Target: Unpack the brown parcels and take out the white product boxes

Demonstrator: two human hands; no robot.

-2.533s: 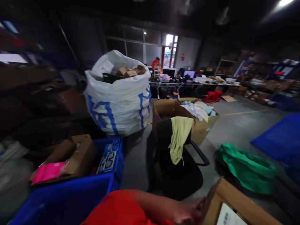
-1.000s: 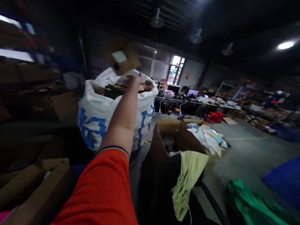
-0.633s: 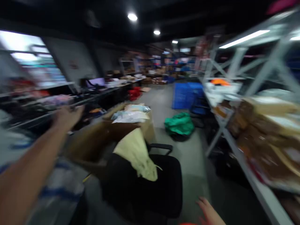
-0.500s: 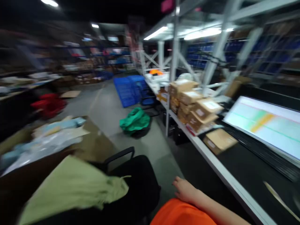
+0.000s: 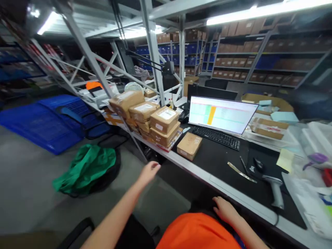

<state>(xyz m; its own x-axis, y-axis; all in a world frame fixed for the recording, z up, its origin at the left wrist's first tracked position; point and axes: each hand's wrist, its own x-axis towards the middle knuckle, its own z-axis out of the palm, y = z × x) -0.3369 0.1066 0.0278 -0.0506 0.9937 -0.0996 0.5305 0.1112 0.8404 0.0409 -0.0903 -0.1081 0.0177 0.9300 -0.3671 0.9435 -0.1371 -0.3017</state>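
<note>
Many rows of steel shelving (image 5: 155, 52) filled the room, with brown cartons and blue bins on the far racks and strip lights overhead. Below them ran a long desk (image 5: 215, 159) with a black top and a pale front edge. On the concrete floor to its left lay flat blue crates (image 5: 38, 124) and a crumpled green bag (image 5: 85, 167). On the desk stood 1 lit monitor (image 5: 223, 114) with a keyboard (image 5: 216, 137) just in front. To the left of these was a stack of parcels (image 5: 145, 116), taped and labelled, and a single box (image 5: 189, 146) lay just beside it. A barcode scanner (image 5: 275, 186) rested near the right end. The left hand (image 5: 149, 172) was stretched out, empty, with its fingers loosely spread, in the air short of the desk edge and below the stack. It looked to be at the reaching stage. A grasp on any parcel would call for more lift and forward reach over the edge. The right hand (image 5: 225, 209) lay palm down by the near edge, fingers relaxed and gripping nothing.
</note>
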